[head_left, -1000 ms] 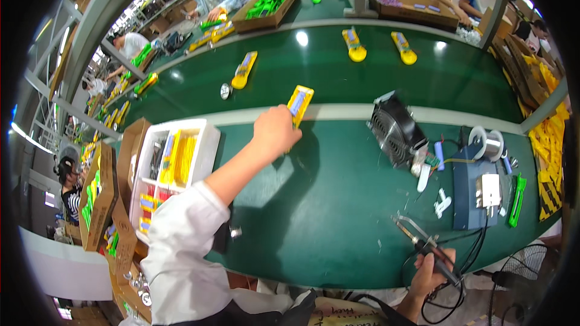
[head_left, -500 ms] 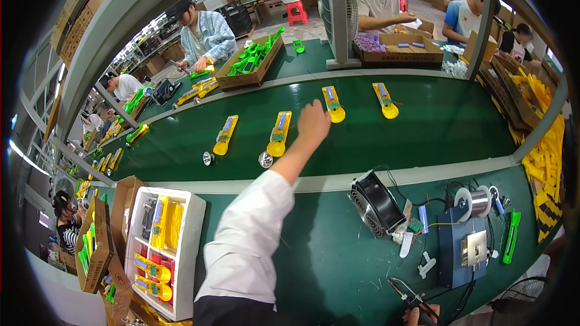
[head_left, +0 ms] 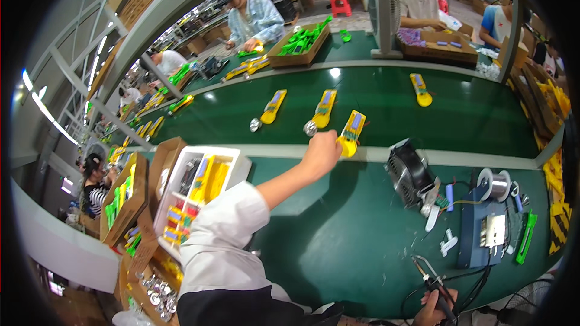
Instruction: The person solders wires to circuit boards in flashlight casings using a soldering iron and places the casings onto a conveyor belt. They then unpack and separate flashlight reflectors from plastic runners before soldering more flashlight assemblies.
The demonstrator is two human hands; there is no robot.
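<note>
My left hand (head_left: 323, 152) grips the rounded end of a yellow flashlight housing (head_left: 349, 145), held up over the near rail of the green belt. A purple battery cell and a small green circuit board show inside the housing. My right hand (head_left: 432, 310) is wrapped round the handle of a soldering iron (head_left: 434, 284) low at the right, its tip pointing up and away. Beyond my left hand, a second yellow housing (head_left: 327, 104) lies on the belt with a silver reflector (head_left: 310, 128) beside it. Another housing (head_left: 275, 105) and reflector (head_left: 255, 124) lie further left.
One more housing (head_left: 421, 90) lies right on the belt (head_left: 374, 93). My bench carries a black fan (head_left: 408, 172), a solder spool (head_left: 494, 185), a blue soldering station (head_left: 477, 238) and a green strip (head_left: 527, 238). A white foam box (head_left: 237, 166) stands left. Co-workers sit across the belt.
My left hand has taken a yellow housing from the belt and drawn it toward me. The view has shifted, and the right hand still holds the soldering iron.
</note>
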